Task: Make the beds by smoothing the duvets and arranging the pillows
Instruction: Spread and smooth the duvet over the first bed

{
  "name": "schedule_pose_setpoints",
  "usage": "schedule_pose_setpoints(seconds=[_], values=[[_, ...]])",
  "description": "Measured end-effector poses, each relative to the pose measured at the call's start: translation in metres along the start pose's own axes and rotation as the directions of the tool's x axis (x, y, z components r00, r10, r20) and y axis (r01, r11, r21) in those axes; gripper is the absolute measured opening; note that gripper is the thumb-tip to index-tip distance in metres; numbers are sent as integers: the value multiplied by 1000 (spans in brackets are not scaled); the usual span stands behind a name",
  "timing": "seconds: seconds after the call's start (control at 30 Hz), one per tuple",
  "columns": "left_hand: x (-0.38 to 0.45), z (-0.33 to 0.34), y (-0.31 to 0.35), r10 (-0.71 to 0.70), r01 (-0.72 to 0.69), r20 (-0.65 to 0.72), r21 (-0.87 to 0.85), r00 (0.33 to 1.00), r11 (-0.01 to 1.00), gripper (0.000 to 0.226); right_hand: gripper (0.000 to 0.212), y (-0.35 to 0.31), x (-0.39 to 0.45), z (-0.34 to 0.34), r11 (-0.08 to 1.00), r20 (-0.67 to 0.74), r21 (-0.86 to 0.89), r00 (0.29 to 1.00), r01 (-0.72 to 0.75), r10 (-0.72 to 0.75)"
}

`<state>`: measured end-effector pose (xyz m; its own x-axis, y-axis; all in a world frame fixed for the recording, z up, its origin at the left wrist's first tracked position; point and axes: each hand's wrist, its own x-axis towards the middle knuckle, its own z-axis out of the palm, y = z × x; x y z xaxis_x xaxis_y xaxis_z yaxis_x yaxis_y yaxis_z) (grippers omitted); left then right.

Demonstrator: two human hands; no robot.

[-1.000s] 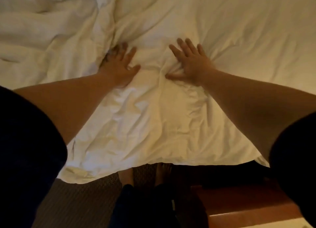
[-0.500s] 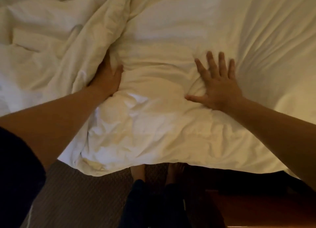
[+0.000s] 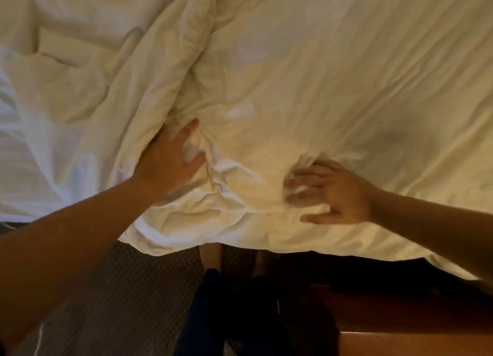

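A white, creased duvet [image 3: 306, 94] covers the bed and hangs over its near edge. A thick rumpled fold [image 3: 160, 70] runs from the top middle down toward my left hand. My left hand [image 3: 170, 166] lies at the foot of that fold, with a bunch of duvet cloth pinched between its thumb and fingers. Near the bed's edge my right hand [image 3: 336, 193] is blurred by motion. Its fingers are bent into the duvet and gather cloth, with the thumb stretched out to the left. No pillow is in view.
A flatter white sheet [image 3: 24, 155] shows at the far left. Below the bed edge is brown patterned carpet [image 3: 120, 302], with my feet and dark trousers [image 3: 226, 315] close to the bed. A wooden piece of furniture [image 3: 400, 329] stands at the bottom right.
Both hands went from lying flat on the duvet to bunching its cloth. They have drawn back toward the near edge, and the right hand has turned leftward.
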<state>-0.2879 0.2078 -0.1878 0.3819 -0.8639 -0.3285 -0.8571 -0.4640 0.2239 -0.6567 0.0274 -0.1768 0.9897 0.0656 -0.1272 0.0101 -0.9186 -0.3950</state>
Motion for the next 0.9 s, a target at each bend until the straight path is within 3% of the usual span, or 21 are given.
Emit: schedule_pose_setpoints(seconds=[0.07,0.17,0.23,0.3,0.43,0.5,0.6,0.67,0.77,0.83,0.9], values=[[34,-22,6,-172,159,-84,-149,981,976,95,47,28,26,-26,999,-91,-43,995,-31,27],[86,-35,15,-276,245,-82,-275,958,930,98,66,75,80,-55,950,-218,-161,948,-269,231],[103,-27,19,-223,201,-40,-303,974,931,101,90,88,117,-62,868,-172,-120,871,-483,461],[107,-11,9,-252,253,42,-290,967,923,101,105,79,143,-43,813,-70,-105,819,-573,569],[95,-1,-43,-481,480,60,-240,875,844,103,97,28,148,13,837,-113,-177,855,-518,506],[80,-9,-65,-510,518,91,-197,855,833,104,93,8,141,23,862,-131,-178,880,-474,457],[45,-16,-54,-271,271,9,-102,962,957,91,94,-17,133,25,900,-53,-198,921,-390,387],[8,-12,-20,-123,123,1,14,992,992,88,97,-32,128,24,916,14,-167,929,-363,371],[-56,14,26,79,-84,42,121,996,989,81,105,-63,115,27,920,92,-111,918,-375,385],[-103,39,34,262,-279,112,168,958,946,81,114,-92,100,36,946,172,-125,933,-298,317],[-140,59,31,345,-381,190,206,919,901,83,107,-112,85,36,976,270,-67,938,-206,217]])
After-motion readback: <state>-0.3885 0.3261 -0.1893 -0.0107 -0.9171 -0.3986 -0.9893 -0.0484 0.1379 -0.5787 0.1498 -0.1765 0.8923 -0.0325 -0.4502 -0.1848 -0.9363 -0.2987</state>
